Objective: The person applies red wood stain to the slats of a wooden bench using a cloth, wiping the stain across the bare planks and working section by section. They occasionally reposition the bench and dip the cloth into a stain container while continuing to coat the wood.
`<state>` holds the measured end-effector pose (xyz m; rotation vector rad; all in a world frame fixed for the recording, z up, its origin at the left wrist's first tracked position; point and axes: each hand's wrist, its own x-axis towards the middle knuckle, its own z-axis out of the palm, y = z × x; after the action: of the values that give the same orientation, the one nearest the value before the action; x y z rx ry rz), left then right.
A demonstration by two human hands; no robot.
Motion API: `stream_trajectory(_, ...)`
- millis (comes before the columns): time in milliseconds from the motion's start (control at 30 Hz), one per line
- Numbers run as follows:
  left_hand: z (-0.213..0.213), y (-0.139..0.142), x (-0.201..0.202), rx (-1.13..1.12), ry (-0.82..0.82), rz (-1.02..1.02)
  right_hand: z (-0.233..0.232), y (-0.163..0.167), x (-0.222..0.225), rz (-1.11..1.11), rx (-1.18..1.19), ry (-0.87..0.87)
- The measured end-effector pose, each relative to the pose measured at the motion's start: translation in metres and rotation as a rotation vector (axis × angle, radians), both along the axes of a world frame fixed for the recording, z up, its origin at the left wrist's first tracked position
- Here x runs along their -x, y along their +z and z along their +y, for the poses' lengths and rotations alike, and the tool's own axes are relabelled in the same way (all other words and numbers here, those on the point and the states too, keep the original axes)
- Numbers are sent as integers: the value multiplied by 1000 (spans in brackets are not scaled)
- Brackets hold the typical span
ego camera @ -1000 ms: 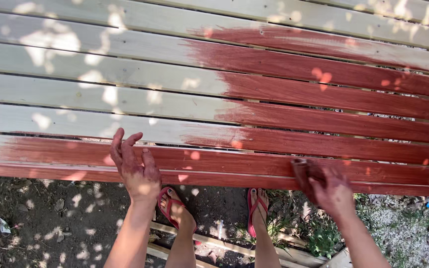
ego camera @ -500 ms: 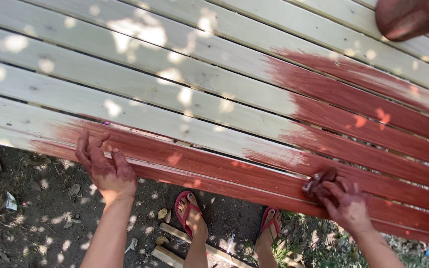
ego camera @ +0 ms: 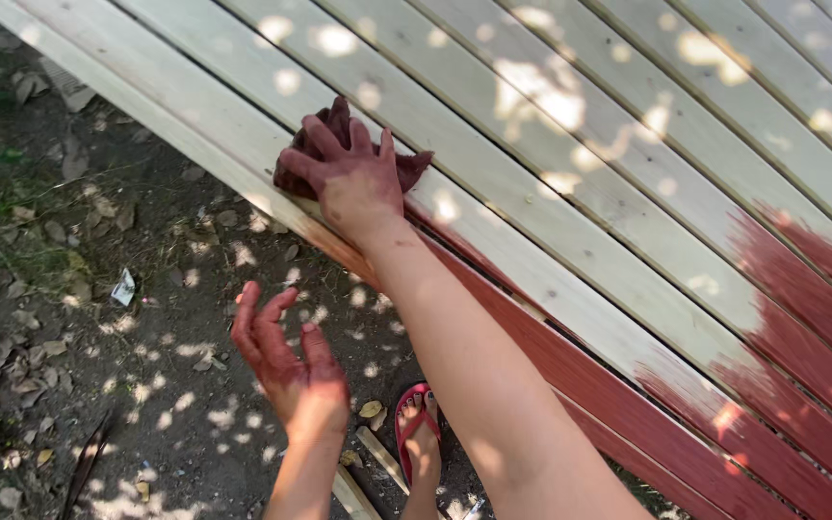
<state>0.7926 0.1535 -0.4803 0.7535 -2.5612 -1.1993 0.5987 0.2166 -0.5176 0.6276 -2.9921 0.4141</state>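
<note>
Head view: your right hand [ego camera: 353, 188] is pressed flat, fingers spread, on a dark red stained rag [ego camera: 339, 154], pinning it to the slatted wooden panel [ego camera: 580, 173] near its lower-left edge. The rag sits on the second slat in from that edge, bunched under your palm, with ends sticking out past your fingers and to the right of your thumb side. Your right forearm runs diagonally down to the bottom of frame.

Your left hand [ego camera: 281, 361] hangs off the panel over the dirt ground [ego camera: 98, 318], open, fingers loosely spread, holding nothing; it is stained red. It is well apart from the rag.

Panel slats are mostly bare pale wood; red stain [ego camera: 801, 318] covers the lower-right part and runs along the edge slats up toward your right wrist.

A foot in a red flip-flop [ego camera: 418, 443] is on the ground just below the panel edge. A small scrap of litter [ego camera: 124, 287] lies in the dirt at left, among dry leaves.
</note>
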Motion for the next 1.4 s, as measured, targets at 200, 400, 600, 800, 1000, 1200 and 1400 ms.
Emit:
stream_trajectory(200, 47, -30, -11, -89, 27, 63, 30, 2, -7, -173, -65, 55)
stream_trajectory(400, 142, -59, -18, -168, 189, 8, 206, -13, -144, -55, -175, -51)
stream_trajectory(600, 192, -78, -1, -33, 378, -289, 433, 3, -325, -196, -340, -125)
stream_trajectory(800, 203, -90, 4, 49, 442, -332, 562, -17, -421, -160, -256, -213)
stream_trajectory(1000, 208, -90, 3, 120, 426, -222, 451, -17, -321, -79, -130, -119)
stream_trajectory(1200, 205, -95, 6, 190, 424, -84, 269, -18, -147, 6, 37, 62)
stream_trajectory(1400, 204, -86, 10, 12, 438, -286, 91, -26, 15, -47, 88, 101)
